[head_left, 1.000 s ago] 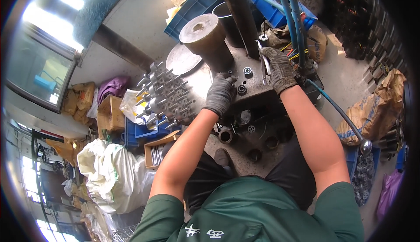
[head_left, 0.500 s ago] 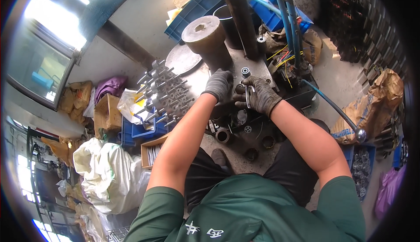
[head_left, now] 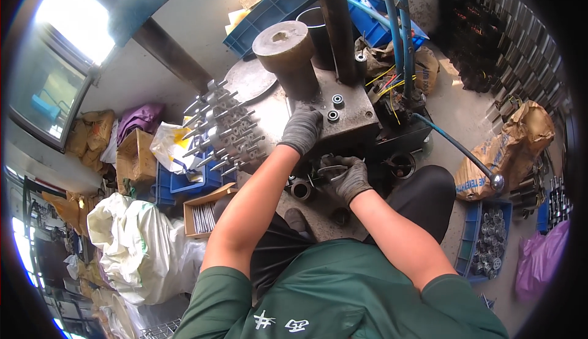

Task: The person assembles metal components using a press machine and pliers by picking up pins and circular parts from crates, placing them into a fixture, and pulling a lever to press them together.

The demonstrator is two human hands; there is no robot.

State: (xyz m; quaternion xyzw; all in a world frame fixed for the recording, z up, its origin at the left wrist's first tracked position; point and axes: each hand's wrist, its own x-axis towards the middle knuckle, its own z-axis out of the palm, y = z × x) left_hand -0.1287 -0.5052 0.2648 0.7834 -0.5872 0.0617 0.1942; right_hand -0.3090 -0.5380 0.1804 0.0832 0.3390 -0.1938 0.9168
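Two small ring-faced parts (head_left: 338,99) — loose on the metal block (head_left: 361,102), just above centre frame. One left hand (head_left: 302,128), gloved, mine: fingers curled at the block's near edge, left of the rings; whether they pinch anything, I cannot tell. One right hand (head_left: 346,177), gloved, lower: fingers closed on a thin metallic piece (head_left: 332,169). Step, by my judgement: small-part handling at the block — next move calls for a firm grip, clear of its edge.
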